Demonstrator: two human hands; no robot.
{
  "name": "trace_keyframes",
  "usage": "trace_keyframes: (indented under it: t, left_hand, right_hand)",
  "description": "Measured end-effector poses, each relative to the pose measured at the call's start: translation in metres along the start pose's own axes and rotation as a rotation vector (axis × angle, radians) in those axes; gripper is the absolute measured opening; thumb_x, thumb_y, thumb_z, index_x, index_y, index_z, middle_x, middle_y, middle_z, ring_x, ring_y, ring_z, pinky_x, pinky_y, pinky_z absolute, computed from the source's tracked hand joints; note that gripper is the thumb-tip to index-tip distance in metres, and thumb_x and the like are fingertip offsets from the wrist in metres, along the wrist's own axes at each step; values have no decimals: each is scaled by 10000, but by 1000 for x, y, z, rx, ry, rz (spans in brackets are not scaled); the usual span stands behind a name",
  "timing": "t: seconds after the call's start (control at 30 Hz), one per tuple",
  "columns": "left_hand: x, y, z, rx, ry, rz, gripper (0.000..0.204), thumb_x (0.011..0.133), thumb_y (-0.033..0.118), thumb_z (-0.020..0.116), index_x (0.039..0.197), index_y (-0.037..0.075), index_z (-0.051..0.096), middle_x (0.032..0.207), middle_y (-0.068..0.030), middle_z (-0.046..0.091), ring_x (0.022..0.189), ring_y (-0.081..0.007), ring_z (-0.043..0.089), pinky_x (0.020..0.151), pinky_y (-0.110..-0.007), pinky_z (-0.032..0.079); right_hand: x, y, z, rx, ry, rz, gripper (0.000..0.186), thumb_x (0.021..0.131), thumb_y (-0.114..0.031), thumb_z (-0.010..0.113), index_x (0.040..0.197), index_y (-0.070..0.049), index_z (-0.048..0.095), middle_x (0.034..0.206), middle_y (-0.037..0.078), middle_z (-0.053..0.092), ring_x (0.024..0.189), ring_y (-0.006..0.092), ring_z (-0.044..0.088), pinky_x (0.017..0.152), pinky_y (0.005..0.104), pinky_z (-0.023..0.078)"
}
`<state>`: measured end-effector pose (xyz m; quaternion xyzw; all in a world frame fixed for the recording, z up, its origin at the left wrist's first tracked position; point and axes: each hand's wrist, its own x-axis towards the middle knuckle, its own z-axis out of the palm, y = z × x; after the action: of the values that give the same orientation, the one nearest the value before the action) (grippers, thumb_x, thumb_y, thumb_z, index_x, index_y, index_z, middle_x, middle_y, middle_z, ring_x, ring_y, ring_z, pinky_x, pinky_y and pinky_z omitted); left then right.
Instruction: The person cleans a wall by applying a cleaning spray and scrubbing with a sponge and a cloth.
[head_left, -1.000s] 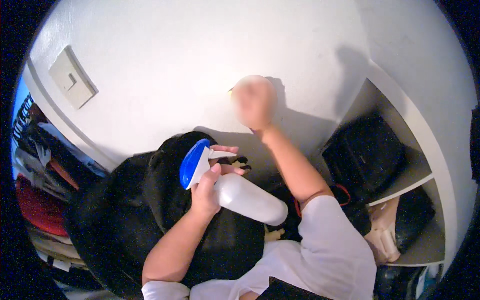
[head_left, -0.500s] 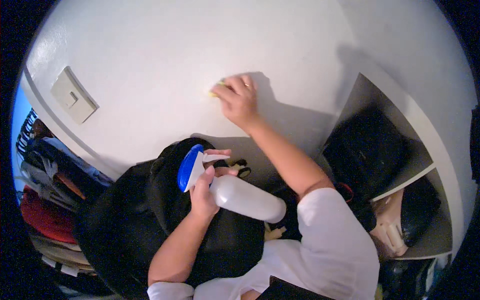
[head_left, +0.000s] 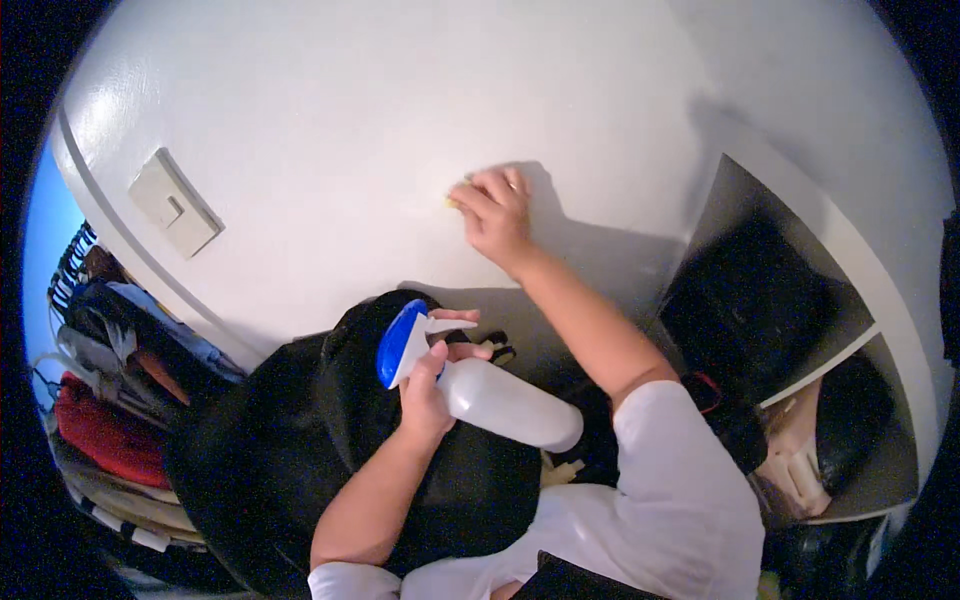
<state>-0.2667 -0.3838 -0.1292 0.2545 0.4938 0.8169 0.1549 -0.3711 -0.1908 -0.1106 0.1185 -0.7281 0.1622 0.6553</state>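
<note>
**White spray bottle (head_left: 512,402) and yellow pad (head_left: 452,203), both in hand: contents and risks**

Item 1: spray bottle, blue-and-white trigger head. Gripped by the neck in the left hand (head_left: 425,395), fingers curled beside the white trigger lever (head_left: 452,326). Tilted, head to the left, base to the right and unsupported. Located in front of a black fabric bulk (head_left: 270,450), possibly a bag.

Item 2: yellow pad, small; sponge or cloth, cannot tell. Pinched in the bent fingers of the right hand (head_left: 498,215), at the white wall (head_left: 350,120) on the far side. Mostly hidden; pressure on the wall not determinable.

Surroundings: light switch (head_left: 175,205), on the wall at left. Hanging clothes (head_left: 110,430), far left. White-edged shelf unit (head_left: 822,366), at right, near the right elbow (head_left: 640,385).

Risks, as judged:
- Stray spray. Cause: accidental tightening on the lever. Nozzle direction unclear; possible wetting of wall, fabric or switch.
- Dropped bottle. Cause: one-handed neck grip, slanted body, free base. Probable landing on or beside the black bulk.
- Lost pad. Cause: small size, narrow pinch. Liable to leave bare fingertips scraping the wall.
- Knocked shelf unit. Cause: wide swing of the right elbow.
</note>
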Motion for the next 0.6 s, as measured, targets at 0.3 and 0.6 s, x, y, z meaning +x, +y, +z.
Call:
trace_keyframes:
  t: [0.3, 0.6]
  left_hand:
    - [-5, -5, 0, -30, -3, 20, 453, 776, 296, 519, 1118, 15, 421, 1110, -176, 519, 758, -224, 605, 669, -342, 501]
    - [-1, -5, 4, 88, -28, 31, 478, 780, 366, 508, 1131, 55, 418, 1133, -150, 511, 756, -201, 603, 632, -333, 503]
  right_hand:
    - [-40, 39, -17, -17, 15, 112, 162, 665, -89, 618, 799, -172, 655, 811, 50, 519, 805, 259, 471, 715, 403, 368]
    - [-4, 43, -21, 0, 214, 159, 115, 677, -53, 617, 763, -128, 628, 807, 40, 536, 796, 265, 475, 699, 392, 356]
